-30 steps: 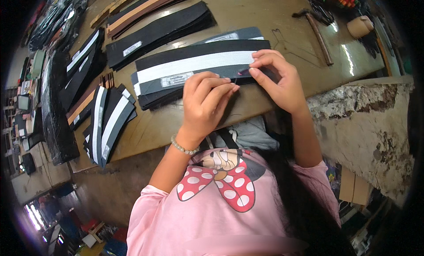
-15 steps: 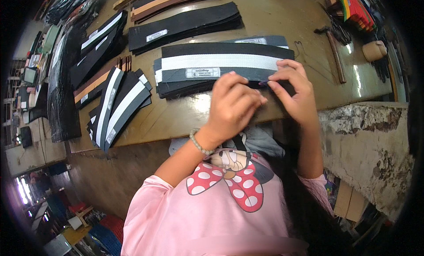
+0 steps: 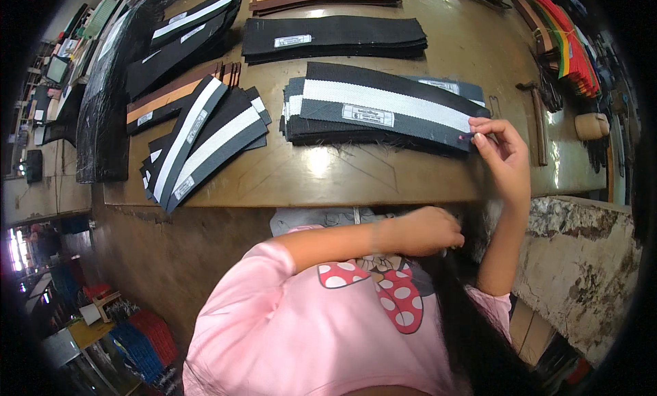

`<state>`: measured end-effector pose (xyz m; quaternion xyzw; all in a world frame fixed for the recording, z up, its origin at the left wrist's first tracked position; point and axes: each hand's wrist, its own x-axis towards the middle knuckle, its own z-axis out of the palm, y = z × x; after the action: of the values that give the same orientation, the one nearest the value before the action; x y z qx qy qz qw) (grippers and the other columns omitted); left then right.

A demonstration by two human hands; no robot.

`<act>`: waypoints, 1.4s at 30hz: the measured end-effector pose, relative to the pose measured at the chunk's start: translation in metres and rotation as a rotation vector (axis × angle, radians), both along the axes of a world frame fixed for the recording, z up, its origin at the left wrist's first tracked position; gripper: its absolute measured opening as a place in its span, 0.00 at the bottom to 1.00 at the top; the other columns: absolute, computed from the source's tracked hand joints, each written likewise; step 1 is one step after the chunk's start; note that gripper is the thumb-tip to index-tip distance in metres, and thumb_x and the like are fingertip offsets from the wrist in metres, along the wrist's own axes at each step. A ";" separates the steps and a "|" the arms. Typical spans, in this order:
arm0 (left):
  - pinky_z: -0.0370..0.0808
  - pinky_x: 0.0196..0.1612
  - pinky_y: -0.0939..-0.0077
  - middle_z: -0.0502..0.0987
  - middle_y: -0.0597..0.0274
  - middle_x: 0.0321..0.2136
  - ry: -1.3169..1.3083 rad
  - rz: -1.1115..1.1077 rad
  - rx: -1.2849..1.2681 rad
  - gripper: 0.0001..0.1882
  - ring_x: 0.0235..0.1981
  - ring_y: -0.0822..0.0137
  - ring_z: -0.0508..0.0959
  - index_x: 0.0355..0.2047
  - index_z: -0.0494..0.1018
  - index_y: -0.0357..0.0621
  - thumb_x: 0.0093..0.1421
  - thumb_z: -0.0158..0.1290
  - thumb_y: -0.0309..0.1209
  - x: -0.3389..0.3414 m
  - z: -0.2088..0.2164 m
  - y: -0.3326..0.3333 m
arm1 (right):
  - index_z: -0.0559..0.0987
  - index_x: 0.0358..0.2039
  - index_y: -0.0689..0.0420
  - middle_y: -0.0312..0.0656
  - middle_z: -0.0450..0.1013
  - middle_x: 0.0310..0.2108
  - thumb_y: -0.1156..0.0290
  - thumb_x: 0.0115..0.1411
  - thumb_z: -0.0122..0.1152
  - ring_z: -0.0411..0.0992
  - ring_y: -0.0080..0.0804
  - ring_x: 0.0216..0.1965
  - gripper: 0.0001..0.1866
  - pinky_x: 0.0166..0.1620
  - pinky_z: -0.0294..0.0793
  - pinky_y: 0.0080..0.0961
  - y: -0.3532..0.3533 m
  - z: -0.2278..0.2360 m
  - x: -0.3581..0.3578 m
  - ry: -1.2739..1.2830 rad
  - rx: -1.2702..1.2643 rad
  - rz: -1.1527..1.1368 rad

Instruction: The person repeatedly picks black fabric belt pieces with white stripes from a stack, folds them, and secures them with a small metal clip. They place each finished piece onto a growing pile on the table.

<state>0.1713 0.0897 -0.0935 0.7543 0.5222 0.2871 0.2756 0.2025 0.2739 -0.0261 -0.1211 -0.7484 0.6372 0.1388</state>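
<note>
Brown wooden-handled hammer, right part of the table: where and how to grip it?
Take the hammer by the near half of its handle, probably from the near edge of the brown table: the slim, straight handle points that way, with tabletop showing on both sides. The dark head is worse; tangled black cords lie close beside it.

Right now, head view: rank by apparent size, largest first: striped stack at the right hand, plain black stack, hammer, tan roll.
1. Striped stack
2. Plain black stack, slightly smaller
3. Hammer and tan roll: unranked; hammer longer, roll thicker, overall size unsure
</note>
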 end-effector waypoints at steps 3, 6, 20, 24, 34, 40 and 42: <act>0.80 0.39 0.66 0.82 0.57 0.38 -0.353 0.577 0.401 0.15 0.36 0.58 0.82 0.45 0.78 0.42 0.56 0.58 0.21 -0.057 0.041 -0.070 | 0.78 0.43 0.66 0.42 0.75 0.46 0.77 0.64 0.63 0.72 0.23 0.47 0.08 0.53 0.72 0.20 -0.015 0.008 -0.014 0.018 0.035 -0.127; 0.79 0.41 0.67 0.82 0.57 0.38 0.142 1.314 0.465 0.11 0.38 0.56 0.82 0.42 0.81 0.40 0.57 0.61 0.22 -0.106 0.063 -0.108 | 0.81 0.41 0.64 0.40 0.78 0.41 0.75 0.64 0.65 0.74 0.20 0.41 0.08 0.47 0.74 0.17 -0.051 0.012 -0.034 0.093 0.147 -0.190; 0.70 0.48 0.61 0.75 0.52 0.37 0.320 1.281 0.317 0.05 0.43 0.50 0.73 0.34 0.73 0.35 0.59 0.57 0.22 -0.130 0.066 -0.107 | 0.83 0.30 0.61 0.43 0.78 0.31 0.72 0.54 0.70 0.74 0.42 0.41 0.07 0.44 0.74 0.35 -0.115 -0.005 -0.099 0.367 0.683 -0.062; 0.70 0.49 0.59 0.75 0.51 0.38 0.204 1.311 0.348 0.04 0.43 0.49 0.73 0.35 0.72 0.34 0.62 0.55 0.22 -0.128 0.061 -0.107 | 0.82 0.30 0.60 0.42 0.78 0.30 0.72 0.54 0.70 0.74 0.42 0.40 0.06 0.43 0.74 0.35 -0.116 -0.007 -0.100 0.380 0.679 -0.072; 0.66 0.50 0.55 0.75 0.53 0.34 0.307 1.352 0.502 0.02 0.42 0.50 0.73 0.34 0.73 0.40 0.59 0.54 0.22 -0.099 0.065 -0.089 | 0.84 0.34 0.59 0.43 0.80 0.33 0.73 0.59 0.67 0.77 0.34 0.35 0.05 0.41 0.75 0.29 -0.084 0.003 -0.080 0.340 0.470 -0.162; 0.71 0.54 0.56 0.74 0.57 0.46 0.095 0.459 0.433 0.18 0.49 0.51 0.74 0.44 0.76 0.47 0.52 0.63 0.30 -0.044 0.051 -0.023 | 0.83 0.39 0.62 0.35 0.77 0.31 0.60 0.66 0.65 0.71 0.19 0.32 0.15 0.36 0.72 0.18 0.103 -0.022 -0.008 0.299 0.557 -1.009; 0.70 0.55 0.55 0.73 0.57 0.48 0.119 0.509 0.525 0.20 0.51 0.51 0.74 0.47 0.76 0.48 0.52 0.64 0.30 -0.059 0.048 -0.022 | 0.82 0.36 0.63 0.45 0.79 0.32 0.59 0.67 0.60 0.75 0.39 0.31 0.17 0.36 0.75 0.35 0.155 -0.049 0.016 0.026 0.977 -1.133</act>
<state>0.1123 0.0678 -0.0454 0.6605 0.6170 0.4262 -0.0384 0.2185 0.4294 -0.0753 -0.4051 -0.7675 0.0647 0.4925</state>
